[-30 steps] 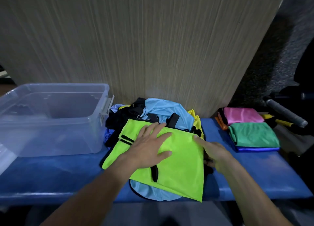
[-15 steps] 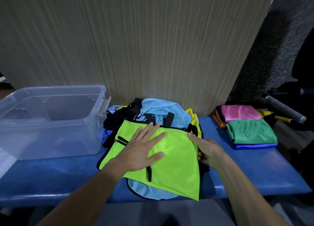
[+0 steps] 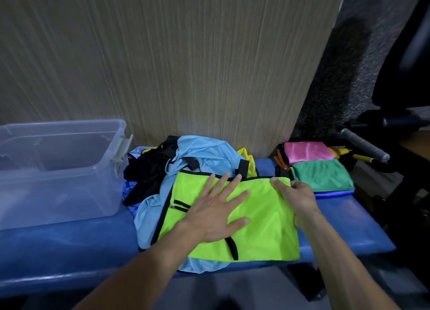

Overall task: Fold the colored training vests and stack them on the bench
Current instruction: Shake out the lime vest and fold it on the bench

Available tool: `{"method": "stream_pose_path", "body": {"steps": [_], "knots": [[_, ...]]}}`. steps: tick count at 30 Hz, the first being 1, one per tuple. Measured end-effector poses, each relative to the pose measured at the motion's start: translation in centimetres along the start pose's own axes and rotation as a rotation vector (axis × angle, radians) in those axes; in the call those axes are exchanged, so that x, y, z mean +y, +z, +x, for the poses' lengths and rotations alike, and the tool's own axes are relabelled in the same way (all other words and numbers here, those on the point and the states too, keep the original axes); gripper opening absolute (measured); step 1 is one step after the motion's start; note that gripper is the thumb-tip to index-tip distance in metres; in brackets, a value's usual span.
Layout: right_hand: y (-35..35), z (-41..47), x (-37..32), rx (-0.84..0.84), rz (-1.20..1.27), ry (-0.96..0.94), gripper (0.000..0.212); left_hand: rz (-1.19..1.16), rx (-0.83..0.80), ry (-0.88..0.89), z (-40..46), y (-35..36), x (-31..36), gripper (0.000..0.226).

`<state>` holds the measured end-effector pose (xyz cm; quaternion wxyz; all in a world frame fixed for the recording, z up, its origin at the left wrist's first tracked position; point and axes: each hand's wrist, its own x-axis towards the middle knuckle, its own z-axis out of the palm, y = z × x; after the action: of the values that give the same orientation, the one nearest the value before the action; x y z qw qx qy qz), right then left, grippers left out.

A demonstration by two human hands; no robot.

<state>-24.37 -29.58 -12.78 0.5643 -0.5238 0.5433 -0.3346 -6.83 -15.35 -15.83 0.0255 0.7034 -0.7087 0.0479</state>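
Vest folding partly done, a pile left to go

Lime vest (image 3: pixel 263 219) lies spread on top of the unfolded pile at the middle of the blue table (image 3: pixel 69 251). The left hand (image 3: pixel 216 212) presses flat on it, fingers straight and splayed toward 12 o'clock. The right hand (image 3: pixel 293 195) pinches the vest's upper edge at about 2 o'clock, thumb on top and fingers curled under the cloth; it looks set to begin or tidy a fold, though no fold is plainly finished yet.

Finished work sits at 2 o'clock: a folded green vest (image 3: pixel 323 174) on top of a blue one (image 3: pixel 335 194), and behind them a folded pink vest (image 3: pixel 307 151) over something orange, barely visible.

Left to do, by my reading: the lime vest itself, then the light blue vest (image 3: pixel 204 151) beneath it, black cloth (image 3: pixel 146 170) at 11 o'clock, and a yellow piece (image 3: pixel 246 157) peeking out behind. A clear plastic tub (image 3: pixel 58 167) stands at 9 o'clock.
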Motion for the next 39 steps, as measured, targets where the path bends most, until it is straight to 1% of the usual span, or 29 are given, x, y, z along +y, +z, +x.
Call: {"method": "stream_pose_path", "body": {"steps": [1,3,6,7,9,11,13,16,18,20,22,23,24,25,27,28,29,30,31,32,33,34,35,36,37,38,39], "knots": [[-1.2,0.1,0.1,0.025,0.0,0.004,0.031,0.002,-0.019,0.01,0.7,0.4,0.9,0.074],[-3.8,0.8,0.7,0.031,-0.007,0.018,0.039,0.015,-0.062,0.033,1.8,1.2,2.6,0.076],[-7.2,1.7,2.2,-0.087,-0.077,0.156,0.061,0.019,-0.14,0.043,3.0,2.3,4.0,0.076],[-7.9,1.3,2.3,-0.129,-0.111,0.206,0.059,0.013,-0.157,0.036,3.2,2.4,4.1,0.076],[-8.9,0.7,2.3,-0.226,-0.181,0.25,0.048,0.005,-0.172,0.034,3.5,2.2,4.2,0.076],[-9.4,0.4,2.4,-0.261,-0.258,0.256,0.041,0.012,-0.168,0.04,3.4,1.8,4.2,0.075],[-9.5,-0.1,2.2,-0.29,-0.286,0.238,0.036,0.025,-0.161,0.043,3.0,1.3,3.9,0.074],[-9.5,-0.9,1.6,-0.347,-0.312,0.215,0.029,0.004,-0.089,0.075,2.3,0.5,2.7,0.068],[-9.1,-1.9,0.6,-0.375,-0.266,0.168,0.028,-0.077,0.023,0.129,1.8,0.0,1.7,0.059],[-8.2,-3.0,-0.4,-0.392,-0.217,0.092,0.034,-0.178,0.123,0.127,0.9,-0.6,0.7,0.049],[-6.7,-4.4,-1.5,-0.435,-0.189,0.01,0.035,-0.265,0.21,0.081,-0.2,-1.3,-0.6,0.038],[-5.6,-5.2,-1.9,-0.451,-0.195,-0.025,0.035,-0.347,0.244,0.031,-0.7,-1.7,-1.2,0.033],[-4.3,-6.1,-2.3,-0.461,-0.217,-0.054,0.035,-0.484,0.273,-0.042,-1.2,-2.2,-1.7,0.03],[-2.8,-6.9,-2.6,-0.466,-0.242,-0.088,0.036,-0.667,0.285,-0.121,-1.6,-2.8,-2.1,0.028],[0.7,-8.1,-2.8,-0.452,-0.296,-0.164,0.037,-1.038,0.246,-0.243,-2.2,-3.8,-2.5,0.024],[2.6,-8.6,-2.7,-0.452,-0.334,-0.206,0.034,-1.171,0.206,-0.288,-2.4,-4.1,-2.7,0.023],[4.4,-8.8,-2.4,-0.46,-0.363,-0.25,0.033,-1.263,0.165,-0.322,-2.5,-4.2,-2.7,0.022],[6.2,-9.1,-2.0,-0.465,-0.397,-0.286,0.035,-1.323,0.129,-0.349,-2.6,-4.2,-2.8,0.022],[7.7,-9.3,-1.6,-0.467,-0.439,-0.319,0.044,-1.342,0.11,-0.381,-2.7,-3.9,-3.0,0.023],[9.0,-9.5,-1.2,-0.46,-0.488,-0.344,0.064,-1.316,0.097,-0.421,-2.8,-3.7,-3.4,0.024],[9.9,-9.5,-0.8,-0.454,-0.538,-0.364,0.079,-1.287,0.094,-0.447,-2.8,-3.5,-3.5,0.029],[10.4,-9.6,-0.5,-0.462,-0.57,-0.387,0.087,-1.273,0.096,-0.466,-2.7,-3.2,-3.9,0.038],[10.6,-9.7,-0.2,-0.486,-0.581,-0.405,0.089,-1.286,0.099,-0.483,-2.7,-3.0,-4.1,0.042],[10.5,-9.8,0.1,-0.522,-0.579,-0.419,0.089,-1.302,0.102,-0.491,-2.6,-2.8,-4.1,0.037],[10.2,-9.7,0.3,-0.551,-0.571,-0.442,0.087,-1.305,0.1,-0.491,-2.5,-2.6,-4.1,0.027],[9.8,-9.6,0.6,-0.564,-0.572,-0.476,0.084,-1.277,0.105,-0.49,-2.5,-2.5,-4.1,0.02],[9.2,-9.4,0.9,-0.564,-0.58,-0.526,0.078,-1.225,0.126,-0.498,-2.3,-2.2,-4.2,0.018]]}}
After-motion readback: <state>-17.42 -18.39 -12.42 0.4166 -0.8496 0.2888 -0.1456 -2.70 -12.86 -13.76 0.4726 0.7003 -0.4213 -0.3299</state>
